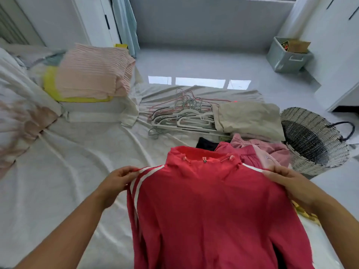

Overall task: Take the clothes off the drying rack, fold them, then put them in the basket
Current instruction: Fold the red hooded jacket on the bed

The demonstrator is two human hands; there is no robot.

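A: Where is the jacket (209,200)?
B: Above the bed's (77,171) near edge; left hand (118,179) and right hand (285,179) each pinch a shoulder.
A: Hazard?
B: Hanging slack, it may bunch when laid flat.

Reaching fwd w/ both arms, pinching red jacket (204,200) shoulders w/ L hand (118,181) and R hand (287,181), fingers curled.

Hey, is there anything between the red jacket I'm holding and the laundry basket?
Yes. A heap of pink clothes lies on the bed, right between the red jacket, held by the left hand and right hand, and the wicker basket. It is low, so lifting over it should work.
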